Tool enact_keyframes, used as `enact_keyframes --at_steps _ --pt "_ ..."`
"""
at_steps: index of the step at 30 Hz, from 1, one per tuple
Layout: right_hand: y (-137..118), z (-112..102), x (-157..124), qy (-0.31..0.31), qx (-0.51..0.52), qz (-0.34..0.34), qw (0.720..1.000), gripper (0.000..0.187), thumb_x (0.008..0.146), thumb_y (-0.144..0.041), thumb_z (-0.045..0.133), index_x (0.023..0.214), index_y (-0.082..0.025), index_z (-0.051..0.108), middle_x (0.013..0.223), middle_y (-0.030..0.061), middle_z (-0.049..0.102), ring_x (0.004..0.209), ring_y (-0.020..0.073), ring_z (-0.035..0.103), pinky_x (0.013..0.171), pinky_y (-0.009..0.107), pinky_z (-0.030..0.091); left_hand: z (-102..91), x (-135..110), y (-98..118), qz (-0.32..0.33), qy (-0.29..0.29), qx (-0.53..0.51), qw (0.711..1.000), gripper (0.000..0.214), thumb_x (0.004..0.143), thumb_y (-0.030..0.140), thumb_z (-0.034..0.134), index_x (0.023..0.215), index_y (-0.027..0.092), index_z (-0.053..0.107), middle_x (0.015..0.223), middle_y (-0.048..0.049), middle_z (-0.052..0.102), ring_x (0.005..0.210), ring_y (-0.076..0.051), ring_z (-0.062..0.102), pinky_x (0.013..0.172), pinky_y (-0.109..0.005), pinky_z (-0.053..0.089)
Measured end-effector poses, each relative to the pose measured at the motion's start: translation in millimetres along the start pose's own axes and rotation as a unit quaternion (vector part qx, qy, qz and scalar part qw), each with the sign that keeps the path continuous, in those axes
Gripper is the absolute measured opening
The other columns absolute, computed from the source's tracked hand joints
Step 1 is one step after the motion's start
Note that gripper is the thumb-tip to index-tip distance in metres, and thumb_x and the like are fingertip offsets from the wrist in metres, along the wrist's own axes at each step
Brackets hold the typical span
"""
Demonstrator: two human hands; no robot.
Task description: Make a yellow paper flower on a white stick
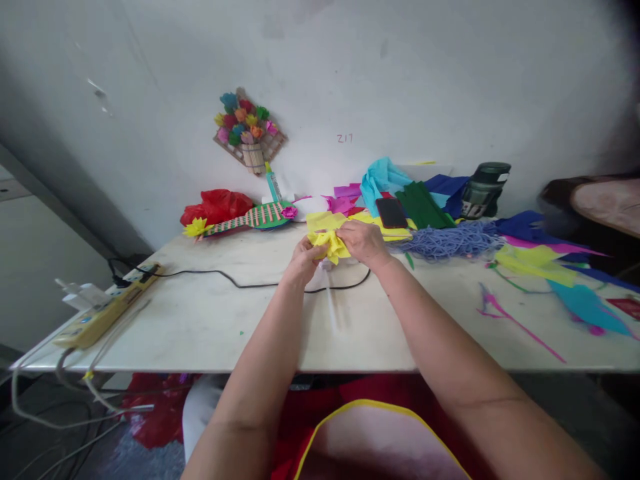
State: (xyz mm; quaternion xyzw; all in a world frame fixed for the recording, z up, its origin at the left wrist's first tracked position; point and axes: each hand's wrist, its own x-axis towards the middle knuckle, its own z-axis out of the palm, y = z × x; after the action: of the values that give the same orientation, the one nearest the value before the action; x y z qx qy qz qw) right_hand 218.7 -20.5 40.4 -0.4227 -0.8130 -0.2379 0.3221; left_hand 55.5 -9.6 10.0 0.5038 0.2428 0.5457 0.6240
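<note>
A pale wall (425, 80) rises behind a white counter (195, 327). Along the back right lie coloured sheets (383, 183) in blue, green, pink and yellow, with a heap of blue-violet yarn (445, 241) in front of them. At the back left, a green guitar-shaped craft (250, 219) lies against a red bag (220, 207); a yellow power strip (113, 303) sits by the left edge. A dark bottle (484, 190) stands at the back right.

Both hands are closed on the yellow paper (332, 247), held just above the middle of the counter. The left hand (305, 259) grips its left side, thumb over the front; the right hand (364, 241) pinches its upper right. The paper is bright, thin and gathered into crumpled folds, its loose edges fanning downward like petals. A flatter yellow piece (326, 221) shows just behind it; I cannot tell whether the two are joined.

A black phone (391, 213) rests among the sheets. A pale, blurred rod (331, 307) lies below the hands, beside a thin black cable (243, 287).
</note>
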Motion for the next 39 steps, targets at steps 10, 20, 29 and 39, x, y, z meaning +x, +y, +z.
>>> enact_keyframes --at_steps 10,20,29,39 --pt "-0.2 4.6 -0.3 0.014 0.034 0.019 0.999 0.029 0.086 -0.016 0.042 0.079 -0.020 0.070 0.077 0.0047 0.066 0.076 0.0155 0.053 0.060 0.026 0.030 1.8 1.0 0.5 0.018 0.035 0.002 0.999 0.051 0.048 0.022 0.077 0.095 0.018 0.058 0.079 0.0009 0.060 0.062 -0.010 0.054 0.052 -0.023 0.039" --pt "9.3 16.9 -3.4 0.023 0.187 0.081 0.979 0.025 0.082 -0.019 0.050 0.092 -0.023 0.073 0.083 0.0041 0.070 0.076 0.0154 0.060 0.064 0.024 0.042 -6.5 6.4 -5.6 0.074 0.039 0.068 0.994 0.049 0.049 0.026 0.078 0.094 0.018 0.060 0.079 0.0006 0.062 0.069 -0.012 0.056 0.064 -0.026 0.044" --pt "16.1 16.4 -5.2 0.010 0.253 0.096 0.963 0.025 0.082 -0.021 0.053 0.096 -0.021 0.073 0.088 0.0059 0.072 0.080 0.0170 0.065 0.070 0.027 0.048 -6.5 4.7 -3.5 0.083 0.023 0.069 0.994 0.043 0.051 0.024 0.077 0.090 0.017 0.059 0.081 0.0011 0.060 0.072 -0.012 0.055 0.065 -0.024 0.044" --pt "22.3 17.4 -7.3 -0.012 0.286 0.138 0.948 0.021 0.079 -0.026 0.056 0.091 -0.020 0.072 0.087 0.0051 0.073 0.075 0.0166 0.065 0.067 0.027 0.047 -7.4 3.2 -2.1 0.084 0.014 0.081 0.993 0.045 0.051 0.023 0.077 0.093 0.020 0.060 0.081 0.0027 0.059 0.071 -0.011 0.055 0.065 -0.025 0.044"
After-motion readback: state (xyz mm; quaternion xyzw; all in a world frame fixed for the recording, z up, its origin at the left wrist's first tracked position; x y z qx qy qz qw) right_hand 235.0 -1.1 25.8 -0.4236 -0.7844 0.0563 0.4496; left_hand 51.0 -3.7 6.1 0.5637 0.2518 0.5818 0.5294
